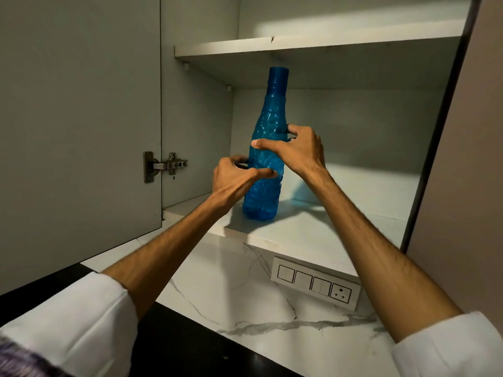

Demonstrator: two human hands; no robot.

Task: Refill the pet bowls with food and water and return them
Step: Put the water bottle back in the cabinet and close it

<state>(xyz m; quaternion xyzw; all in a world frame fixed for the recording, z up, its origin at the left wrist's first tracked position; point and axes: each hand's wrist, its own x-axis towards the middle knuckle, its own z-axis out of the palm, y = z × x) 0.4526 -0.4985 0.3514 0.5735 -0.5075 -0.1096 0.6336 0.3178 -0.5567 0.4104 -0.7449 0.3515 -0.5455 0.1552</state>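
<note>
Head view. A blue faceted bottle [265,159] stands upright on the lower cabinet shelf [313,235], near its front edge, with the upper shelf [313,42] just above its capped neck. The left hand [234,178] curls round the lower body, thumb across the near face and fingertips wrapping the far left side. The right hand [296,151] grips higher, at the waist, thumb stretched across the front and fingers hooked behind the right flank. Both hands thus clasp the bottle; neither is slack.

The wall looks like thin moulded plastic, stiff enough to hold shape yet likely to dent under a hard squeeze. Its crinkled facets should give the fingertips purchase, so slipping seems a small risk. Whether it holds water cannot be told; if full, it will be heavy and bottom-weighted. The waist between the two thumbs appears the soundest hold, with the lower hand taking the weight.
</note>
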